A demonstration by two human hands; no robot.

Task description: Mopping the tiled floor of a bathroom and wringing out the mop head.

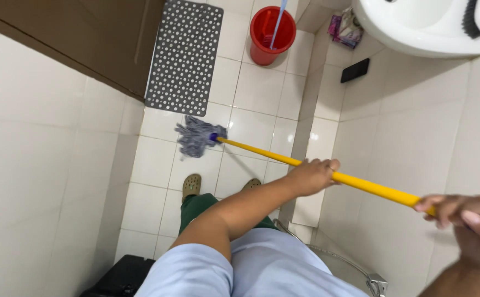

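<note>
I hold a mop with a long yellow handle (262,154) that slants across the view. My left hand (312,175) grips the handle near its middle. My right hand (467,217) grips the upper end, where the handle turns purple. The grey string mop head (195,136) rests on the white floor tiles (251,96), just ahead of my two olive clogs (191,185). I wear green trousers and a light blue top.
A grey perforated mat (185,55) lies on the floor by a brown door (86,38). A red bucket (272,34) with a blue stick stands beyond it. A white basin (416,27) is at upper right; a black bin (122,278) at bottom left.
</note>
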